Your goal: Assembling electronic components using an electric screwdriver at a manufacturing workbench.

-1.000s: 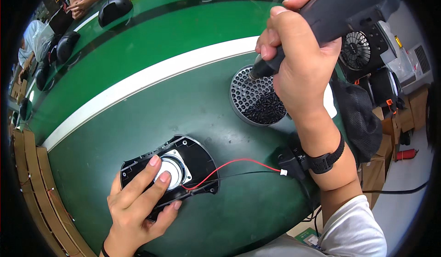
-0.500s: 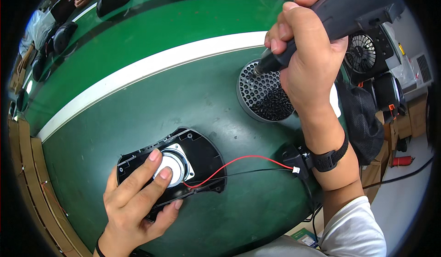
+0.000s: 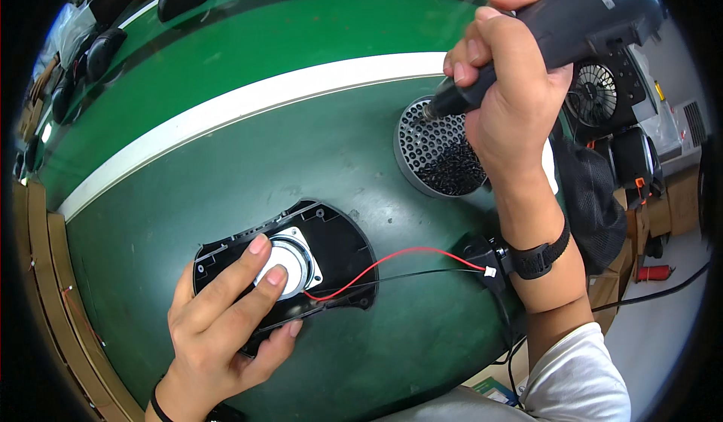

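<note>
Compared with a second ago, little has changed: both holds are the same, and the worktop (image 3: pixel 173 188) with its things merely sits a little differently in view. The left hand (image 3: pixel 218 324) grasps the black housing (image 3: pixel 345 245), fingertips over the white speaker (image 3: pixel 295 273); the housing lies toward the worktop's near edge, left of its middle. The right hand (image 3: pixel 520 98) grips the dark power driver (image 3: pixel 580 22), its tip as before over the holed part of the round dish (image 3: pixel 402 160), near the far edge; contact is unclear. The red wire's white connector (image 3: pixel 490 271) now appears farther across the black box (image 3: pixel 476 250).
</note>
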### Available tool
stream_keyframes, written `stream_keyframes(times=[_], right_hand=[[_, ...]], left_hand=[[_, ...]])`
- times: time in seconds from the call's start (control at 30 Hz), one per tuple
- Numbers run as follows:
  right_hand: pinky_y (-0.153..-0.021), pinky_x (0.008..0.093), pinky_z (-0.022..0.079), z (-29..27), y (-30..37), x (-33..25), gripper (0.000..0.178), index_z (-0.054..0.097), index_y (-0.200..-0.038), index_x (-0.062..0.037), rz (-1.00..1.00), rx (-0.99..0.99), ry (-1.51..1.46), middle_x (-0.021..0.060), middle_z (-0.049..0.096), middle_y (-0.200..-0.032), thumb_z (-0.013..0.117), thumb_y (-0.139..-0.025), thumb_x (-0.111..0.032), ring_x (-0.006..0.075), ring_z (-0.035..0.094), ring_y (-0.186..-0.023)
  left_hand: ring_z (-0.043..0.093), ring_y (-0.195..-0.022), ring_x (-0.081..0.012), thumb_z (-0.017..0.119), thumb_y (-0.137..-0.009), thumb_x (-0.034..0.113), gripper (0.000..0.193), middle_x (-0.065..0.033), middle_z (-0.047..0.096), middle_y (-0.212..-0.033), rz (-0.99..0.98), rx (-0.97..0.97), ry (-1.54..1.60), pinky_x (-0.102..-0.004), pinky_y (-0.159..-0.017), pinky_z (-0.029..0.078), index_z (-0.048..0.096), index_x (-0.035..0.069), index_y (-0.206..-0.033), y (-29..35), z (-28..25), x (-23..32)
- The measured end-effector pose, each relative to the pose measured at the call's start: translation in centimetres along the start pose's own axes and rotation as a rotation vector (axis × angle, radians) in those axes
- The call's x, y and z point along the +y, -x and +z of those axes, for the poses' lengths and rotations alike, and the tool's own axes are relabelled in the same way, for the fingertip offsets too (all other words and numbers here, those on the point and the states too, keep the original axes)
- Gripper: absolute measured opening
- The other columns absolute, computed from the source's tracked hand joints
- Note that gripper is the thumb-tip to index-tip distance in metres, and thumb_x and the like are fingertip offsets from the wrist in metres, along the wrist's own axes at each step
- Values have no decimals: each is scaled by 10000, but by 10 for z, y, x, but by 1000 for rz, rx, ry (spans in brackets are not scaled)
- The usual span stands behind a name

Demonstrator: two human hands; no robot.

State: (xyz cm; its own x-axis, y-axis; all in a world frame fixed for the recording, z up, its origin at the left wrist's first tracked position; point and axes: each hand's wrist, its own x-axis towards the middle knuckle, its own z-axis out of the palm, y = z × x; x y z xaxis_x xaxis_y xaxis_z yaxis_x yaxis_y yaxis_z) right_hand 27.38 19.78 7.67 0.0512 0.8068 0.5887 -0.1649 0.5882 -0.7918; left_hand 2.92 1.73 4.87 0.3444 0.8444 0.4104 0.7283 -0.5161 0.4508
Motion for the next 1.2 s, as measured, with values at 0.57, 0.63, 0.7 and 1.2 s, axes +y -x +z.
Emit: stream_keyframes(times=[0.57, 0.63, 0.7, 1.2], right_hand=[[-607, 258, 411, 35, 50, -105, 186, 420, -849, -68, 93, -290, -539, -22, 438, -646, 579, -862, 27, 85, 435, -513], [-616, 271, 438, 38, 61, -103, 149, 415, -938, -44, 179, -348, -365, -14, 451, -655, 560, -915, -21, 91, 455, -503], [-621, 297, 473, 48, 67, -97, 326, 303, -1145, -33, 182, -372, -338, -1, 471, -664, 556, -945, -76, 117, 509, -506], [-567, 297, 500, 47, 77, -89, 400, 308, -1177, -54, 256, -452, -182, -2, 504, -623, 615, -933, -129, 124, 523, -470]], left_hand=[[696, -1040, -316, 847, -591, 112, 599, -180, 659, -1316, -42, 17, 61, -460, -906, 522, 712, 61, -1172, 13, -3, -4], [696, -1041, -314, 844, -590, 112, 598, -182, 658, -1317, -21, 16, 66, -467, -914, 523, 709, 52, -1169, 13, -1, -4], [697, -1042, -313, 843, -586, 115, 599, -182, 659, -1315, -19, 26, 71, -475, -919, 523, 709, 48, -1165, 11, 2, -3], [695, -1053, -302, 837, -557, 134, 596, -178, 654, -1316, 31, 110, 63, -521, -953, 533, 711, 25, -1129, 16, 11, -7]])
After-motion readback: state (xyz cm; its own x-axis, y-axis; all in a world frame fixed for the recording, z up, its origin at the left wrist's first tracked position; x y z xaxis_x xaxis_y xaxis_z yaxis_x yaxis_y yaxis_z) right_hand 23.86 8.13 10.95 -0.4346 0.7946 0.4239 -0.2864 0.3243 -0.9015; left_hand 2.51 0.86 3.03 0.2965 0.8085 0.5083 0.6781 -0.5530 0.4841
